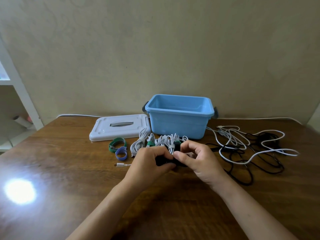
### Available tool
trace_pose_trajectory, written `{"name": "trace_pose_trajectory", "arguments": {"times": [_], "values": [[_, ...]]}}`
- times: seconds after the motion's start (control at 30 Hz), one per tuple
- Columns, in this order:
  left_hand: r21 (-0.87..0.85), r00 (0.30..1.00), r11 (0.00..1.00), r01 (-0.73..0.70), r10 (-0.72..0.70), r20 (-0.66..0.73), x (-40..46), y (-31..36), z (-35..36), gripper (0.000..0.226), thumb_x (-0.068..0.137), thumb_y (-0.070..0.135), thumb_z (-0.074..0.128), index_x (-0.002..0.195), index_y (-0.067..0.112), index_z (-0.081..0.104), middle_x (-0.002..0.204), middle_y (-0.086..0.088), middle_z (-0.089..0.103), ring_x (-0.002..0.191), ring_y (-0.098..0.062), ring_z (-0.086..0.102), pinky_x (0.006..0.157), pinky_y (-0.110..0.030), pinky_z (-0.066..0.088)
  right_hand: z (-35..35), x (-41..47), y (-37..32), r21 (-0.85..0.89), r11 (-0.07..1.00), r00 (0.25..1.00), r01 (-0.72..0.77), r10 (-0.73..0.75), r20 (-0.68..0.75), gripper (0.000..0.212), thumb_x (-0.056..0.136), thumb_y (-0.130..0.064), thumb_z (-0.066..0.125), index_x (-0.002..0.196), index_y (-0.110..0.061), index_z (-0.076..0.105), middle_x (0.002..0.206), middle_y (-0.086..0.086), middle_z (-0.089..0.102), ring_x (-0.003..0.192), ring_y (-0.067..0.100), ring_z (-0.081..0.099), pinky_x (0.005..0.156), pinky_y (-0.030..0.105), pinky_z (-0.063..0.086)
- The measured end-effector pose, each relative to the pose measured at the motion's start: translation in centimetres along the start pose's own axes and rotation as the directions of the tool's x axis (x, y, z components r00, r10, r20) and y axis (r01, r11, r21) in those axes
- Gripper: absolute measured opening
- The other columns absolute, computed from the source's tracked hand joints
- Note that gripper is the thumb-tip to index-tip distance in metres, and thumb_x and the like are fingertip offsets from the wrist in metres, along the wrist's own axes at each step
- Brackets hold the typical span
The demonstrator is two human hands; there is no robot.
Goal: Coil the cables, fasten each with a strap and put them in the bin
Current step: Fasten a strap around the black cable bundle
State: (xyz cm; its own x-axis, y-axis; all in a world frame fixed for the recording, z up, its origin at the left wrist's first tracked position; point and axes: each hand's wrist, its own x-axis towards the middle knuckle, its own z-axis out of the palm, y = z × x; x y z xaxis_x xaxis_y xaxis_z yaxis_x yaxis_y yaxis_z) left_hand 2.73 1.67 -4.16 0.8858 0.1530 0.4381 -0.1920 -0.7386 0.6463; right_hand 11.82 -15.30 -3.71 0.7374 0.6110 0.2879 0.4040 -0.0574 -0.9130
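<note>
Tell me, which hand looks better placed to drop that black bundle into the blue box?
Probably the right hand: it pinches the black bundle and lies nearer the blue bin.

- We have one view only, a wide-angle camera worn on the person's head.
- We look forward and down across the worktop (69,153) toward the wall (155,49).
- We sit close over both forearms; straight edges bow near the frame borders.
</note>
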Motion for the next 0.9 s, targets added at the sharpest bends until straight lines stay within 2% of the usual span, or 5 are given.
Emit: {"name": "trace_pose_trajectory", "arguments": {"times": [0.17, 0.4, 0.57, 0.77, 0.9], "values": [[0.112, 0.974, 0.972, -0.207, 0.216, -0.074, -0.2, 0.2, -0.2, 0.013, 0.080, 0.020, 0.085, 0.089, 0.022, 0.076, 0.084, 0.015, 0.070, 0.077, -0.001, 0.065, 0.068, -0.015, 0.053, 0.0, 0.2, 0.0, -0.033, 0.999, 0.999, -0.011, 0.013, 0.046, 0.016, 0.097, -0.029, 0.067, 0.094, -0.013, 0.068, 0.092, 0.007, 0.067, 0.089, 0.016, 0.063, 0.083, 0.029, 0.049], [0.174, 0.947, 0.946, -0.273, 0.296, -0.128, -0.3, 0.5, 0.1, 0.014, 0.079, 0.014, 0.084, 0.088, 0.017, 0.073, 0.084, 0.009, 0.068, 0.073, -0.005, 0.063, 0.064, -0.015, 0.052, -0.3, 0.3, 0.0, -0.144, 0.990, 0.993, -0.001, 0.018, 0.121, 0.014, 0.102, -0.042, 0.055, 0.100, -0.029, 0.060, 0.080, -0.016, 0.063, 0.079, -0.002, 0.059, 0.077, 0.027, 0.048], [0.123, 0.986, 0.983, -0.140, 0.150, -0.075, -0.1, 0.5, 0.2, 0.022, 0.082, 0.023, 0.082, 0.097, 0.023, 0.067, 0.090, 0.016, 0.068, 0.082, -0.001, 0.066, 0.075, -0.015, 0.056, -0.1, 0.2, 0.2, -0.128, 0.991, 0.995, 0.029, -0.016, 0.095, 0.017, 0.099, -0.049, 0.054, 0.095, -0.033, 0.058, 0.081, -0.009, 0.068, 0.082, 0.012, 0.068, 0.081, 0.039, 0.054], [0.080, 0.968, 0.981, 0.178, -0.189, 0.165, 0.6, 0.6, -0.3, 0.017, 0.086, 0.035, 0.077, 0.100, 0.027, 0.076, 0.084, 0.011, 0.074, 0.074, -0.003, 0.068, 0.073, -0.032, 0.061, 0.2, 0.2, 0.6, -0.292, 0.954, 0.997, 0.072, -0.061, 0.045, 0.008, 0.099, -0.043, 0.059, 0.092, -0.038, 0.058, 0.089, -0.013, 0.064, 0.090, 0.000, 0.060, 0.075, 0.017, 0.044], [-0.211, 0.901, 0.890, 0.404, -0.348, 0.259, 0.7, 1.2, -1.4, 0.011, 0.085, 0.017, 0.080, 0.095, 0.015, 0.077, 0.081, -0.003, 0.077, 0.071, -0.018, 0.074, 0.067, -0.033, 0.063, 0.6, 0.0, 0.3, -0.288, 0.950, 0.992, 0.122, -0.113, 0.046, 0.009, 0.096, -0.043, 0.063, 0.089, -0.039, 0.060, 0.088, -0.021, 0.064, 0.091, -0.005, 0.059, 0.071, 0.007, 0.041]]}}
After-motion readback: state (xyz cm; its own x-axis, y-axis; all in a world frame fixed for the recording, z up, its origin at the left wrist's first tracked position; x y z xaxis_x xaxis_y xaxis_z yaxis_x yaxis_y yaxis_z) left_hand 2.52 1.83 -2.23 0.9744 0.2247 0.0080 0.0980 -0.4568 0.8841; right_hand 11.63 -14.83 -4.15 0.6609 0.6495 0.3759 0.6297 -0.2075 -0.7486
